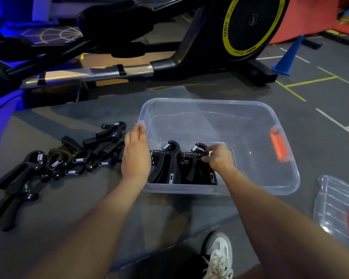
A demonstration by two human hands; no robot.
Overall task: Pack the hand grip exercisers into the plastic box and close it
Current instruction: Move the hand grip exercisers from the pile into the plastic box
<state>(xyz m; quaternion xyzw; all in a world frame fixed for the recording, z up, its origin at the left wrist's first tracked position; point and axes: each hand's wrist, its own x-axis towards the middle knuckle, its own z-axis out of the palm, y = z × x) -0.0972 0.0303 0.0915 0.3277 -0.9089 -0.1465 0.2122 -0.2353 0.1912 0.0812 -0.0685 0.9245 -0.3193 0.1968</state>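
Packing is at an early stage. On the grey mat (pixel 73 202), the clear rectangular plastic box (pixel 256 109) with an orange side latch (pixel 279 147) stands open near the mat's far right corner, most of its floor bare. Its ribbed clear lid (pixel 334 204) lies apart, off the mat's right edge, so closing remains. Roughly eight black spring-loaded hand grip exercisers form a loose pile (pixel 54 164) toward the mat's left edge, unpacked. Two exercisers (pixel 167 160) stand side by side along the box's near wall. The left hand (pixel 136 154) rests loosely curled at the box's left rim; the right hand (pixel 220 158) pinches the right-hand exerciser (pixel 197 156).
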